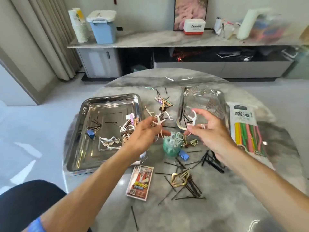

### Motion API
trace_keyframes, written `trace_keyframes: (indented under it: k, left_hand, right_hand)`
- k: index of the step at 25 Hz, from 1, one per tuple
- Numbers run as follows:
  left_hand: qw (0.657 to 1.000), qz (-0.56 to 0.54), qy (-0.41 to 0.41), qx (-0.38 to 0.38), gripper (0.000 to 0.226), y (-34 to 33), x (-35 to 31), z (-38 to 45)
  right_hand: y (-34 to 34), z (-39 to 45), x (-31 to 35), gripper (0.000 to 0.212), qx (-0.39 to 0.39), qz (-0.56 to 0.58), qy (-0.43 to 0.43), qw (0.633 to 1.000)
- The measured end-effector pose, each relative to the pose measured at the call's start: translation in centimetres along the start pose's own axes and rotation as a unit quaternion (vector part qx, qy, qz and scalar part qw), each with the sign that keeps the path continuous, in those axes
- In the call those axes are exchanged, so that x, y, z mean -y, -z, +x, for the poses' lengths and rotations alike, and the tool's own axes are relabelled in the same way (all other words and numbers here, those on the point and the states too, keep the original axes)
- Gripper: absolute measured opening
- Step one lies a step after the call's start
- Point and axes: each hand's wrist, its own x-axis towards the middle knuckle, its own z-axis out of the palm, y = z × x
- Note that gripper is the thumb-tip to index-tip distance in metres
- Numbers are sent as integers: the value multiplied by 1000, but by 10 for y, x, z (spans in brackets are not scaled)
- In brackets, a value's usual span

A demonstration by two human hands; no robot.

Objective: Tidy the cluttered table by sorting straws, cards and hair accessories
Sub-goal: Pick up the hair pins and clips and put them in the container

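My left hand (145, 131) pinches several white floss picks (159, 122) above the round marble table (192, 211). My right hand (209, 131) holds one white floss pick (193, 117) between thumb and fingers, over the near edge of a clear glass tray (181, 114). Between the hands stands a green cup (172, 145) stuffed with white picks. A steel tray (93, 131) on the left holds hair clips, black pins and a blue binder clip. A pack of coloured straws (247, 131) lies at the right. A card pack (140, 182) lies near the front.
Black bobby pins (189, 185) and a gold hair claw (179, 179) are scattered in front of the cup. More picks (170, 79) lie at the table's far edge. A long sideboard (167, 40) with boxes stands behind the table.
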Motion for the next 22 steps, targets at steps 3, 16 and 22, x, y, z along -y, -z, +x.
trace_keyframes:
  k: [3,16,22]
  left_hand:
    - [999,-36,-34,-16,15,-11,11,0]
    - [970,163,-163,-79,9,-18,37,19]
    - [960,194,-187,-70,24,-17,40,19]
  right_hand:
    - [-8,6,-12,15,-6,-3,19,1000]
    - [-27,4,-36,15,-24,-102,98,990]
    - [-24,4,-35,4,-19,-148,117,982]
